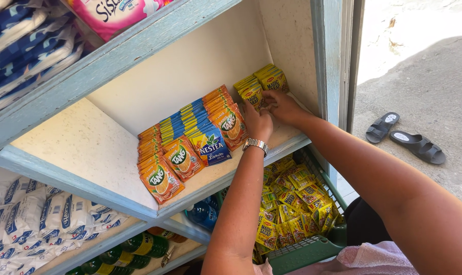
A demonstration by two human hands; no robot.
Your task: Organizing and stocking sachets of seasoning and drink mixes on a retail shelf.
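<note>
Pale blue shelf (210,186), sachet rows. Left hand (258,122) and right hand (283,106) together at yellow sachets (261,85), fingers pinched narrow on them. Green basket (307,250) below.

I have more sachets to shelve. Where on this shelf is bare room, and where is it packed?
The shelf is bare on its left half, between the front edge, back wall and orange sachets. The right end is crowded: blue sachets, yellow sachets, left hand, right hand.
</note>
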